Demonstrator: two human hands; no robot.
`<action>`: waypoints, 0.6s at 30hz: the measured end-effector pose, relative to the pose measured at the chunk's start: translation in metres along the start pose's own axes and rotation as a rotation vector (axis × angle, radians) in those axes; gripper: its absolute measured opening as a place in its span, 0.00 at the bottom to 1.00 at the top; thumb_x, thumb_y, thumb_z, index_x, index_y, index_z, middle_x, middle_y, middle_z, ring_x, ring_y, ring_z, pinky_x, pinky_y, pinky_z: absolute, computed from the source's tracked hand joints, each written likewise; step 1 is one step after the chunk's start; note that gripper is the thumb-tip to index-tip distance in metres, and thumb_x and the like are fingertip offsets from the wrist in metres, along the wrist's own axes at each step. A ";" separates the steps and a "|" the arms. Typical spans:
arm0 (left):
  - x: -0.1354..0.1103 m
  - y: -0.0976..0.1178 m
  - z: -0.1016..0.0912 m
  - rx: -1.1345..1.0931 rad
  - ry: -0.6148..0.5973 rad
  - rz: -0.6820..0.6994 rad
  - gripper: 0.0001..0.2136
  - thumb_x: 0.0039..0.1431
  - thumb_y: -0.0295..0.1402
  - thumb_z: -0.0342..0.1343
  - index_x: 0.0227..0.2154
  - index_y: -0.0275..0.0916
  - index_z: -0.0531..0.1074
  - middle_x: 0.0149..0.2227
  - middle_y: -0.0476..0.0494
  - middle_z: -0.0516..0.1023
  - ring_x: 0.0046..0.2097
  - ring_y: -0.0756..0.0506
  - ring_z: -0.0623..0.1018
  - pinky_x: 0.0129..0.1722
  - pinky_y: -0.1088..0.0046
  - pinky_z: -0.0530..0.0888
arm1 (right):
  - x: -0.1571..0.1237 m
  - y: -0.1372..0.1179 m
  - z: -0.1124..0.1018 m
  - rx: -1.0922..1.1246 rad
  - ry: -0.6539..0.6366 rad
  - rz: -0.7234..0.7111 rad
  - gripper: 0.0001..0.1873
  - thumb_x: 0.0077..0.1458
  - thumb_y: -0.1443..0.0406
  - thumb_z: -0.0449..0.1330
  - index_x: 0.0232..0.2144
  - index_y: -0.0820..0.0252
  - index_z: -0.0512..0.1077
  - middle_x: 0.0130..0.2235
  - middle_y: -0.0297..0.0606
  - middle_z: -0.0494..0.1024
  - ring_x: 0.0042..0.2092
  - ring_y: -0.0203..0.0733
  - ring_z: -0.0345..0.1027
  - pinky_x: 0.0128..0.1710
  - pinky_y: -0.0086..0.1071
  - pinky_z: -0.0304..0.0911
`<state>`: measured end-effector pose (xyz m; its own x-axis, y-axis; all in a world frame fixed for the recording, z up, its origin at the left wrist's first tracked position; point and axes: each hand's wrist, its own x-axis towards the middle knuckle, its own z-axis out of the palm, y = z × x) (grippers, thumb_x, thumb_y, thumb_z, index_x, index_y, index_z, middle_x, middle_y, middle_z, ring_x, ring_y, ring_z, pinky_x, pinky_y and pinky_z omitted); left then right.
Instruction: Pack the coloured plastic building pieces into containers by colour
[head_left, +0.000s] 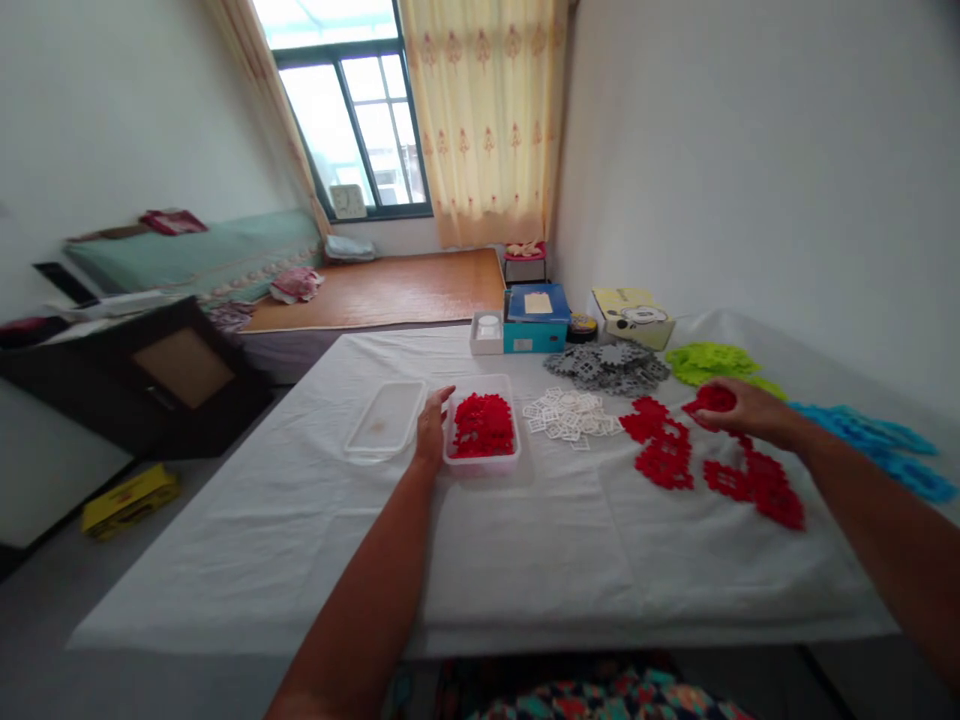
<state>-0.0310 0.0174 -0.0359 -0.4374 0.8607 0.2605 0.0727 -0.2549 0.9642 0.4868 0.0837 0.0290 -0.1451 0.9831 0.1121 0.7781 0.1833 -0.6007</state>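
Note:
A clear plastic container (515, 462) stands on the table, with red plastic building pieces (484, 428) heaped inside. My left hand (432, 425) holds it by its left side, fingers along the wall and rim. To the right, my right hand (739, 405) is closed around some red interlocking pieces (712, 398), raised slightly over the cloth. More flat red pieces (664, 455) lie in loose clusters below and beside that hand; others (772, 490) are nearer to me. The translucent lid (386, 420) lies flat left of the container.
White square pieces (570, 415) are piled between container and red clusters. Grey pieces (607, 368), lime-green pieces (712, 360) and blue pieces (874, 440) lie behind and right. A blue box (536, 335), a small white box (487, 335) and a yellow box (634, 315) line the far edge.

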 end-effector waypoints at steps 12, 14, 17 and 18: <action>0.000 0.003 -0.006 0.173 0.014 0.247 0.24 0.67 0.48 0.38 0.48 0.40 0.75 0.56 0.39 0.72 0.59 0.42 0.68 0.61 0.57 0.63 | 0.031 -0.253 0.141 0.296 -0.130 -0.582 0.22 0.46 0.57 0.67 0.42 0.60 0.71 0.43 0.43 0.76 0.41 0.44 0.72 0.43 0.39 0.70; 0.000 0.005 -0.007 0.237 -0.002 0.325 0.24 0.67 0.47 0.38 0.47 0.39 0.75 0.54 0.38 0.73 0.58 0.43 0.69 0.62 0.58 0.61 | 0.026 -0.272 0.172 0.229 -0.189 -0.685 0.25 0.45 0.56 0.68 0.45 0.61 0.72 0.49 0.48 0.74 0.50 0.50 0.70 0.51 0.44 0.66; 0.000 0.008 -0.007 0.271 -0.028 0.358 0.25 0.68 0.47 0.36 0.47 0.40 0.75 0.53 0.39 0.74 0.58 0.43 0.70 0.62 0.59 0.61 | 0.012 -0.275 0.186 0.121 -0.197 -0.790 0.31 0.50 0.54 0.65 0.54 0.59 0.68 0.60 0.52 0.67 0.61 0.53 0.60 0.60 0.49 0.56; 0.000 0.008 -0.007 0.270 -0.035 0.358 0.25 0.68 0.47 0.36 0.47 0.40 0.75 0.53 0.39 0.74 0.58 0.43 0.70 0.63 0.58 0.61 | 0.009 -0.268 0.180 0.102 -0.163 -0.797 0.30 0.54 0.54 0.62 0.57 0.57 0.66 0.61 0.50 0.66 0.63 0.51 0.58 0.61 0.49 0.55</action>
<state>-0.0363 0.0123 -0.0288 -0.3121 0.7547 0.5771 0.4472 -0.4192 0.7901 0.1667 0.0432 0.0481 -0.7240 0.5438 0.4243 0.3454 0.8183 -0.4594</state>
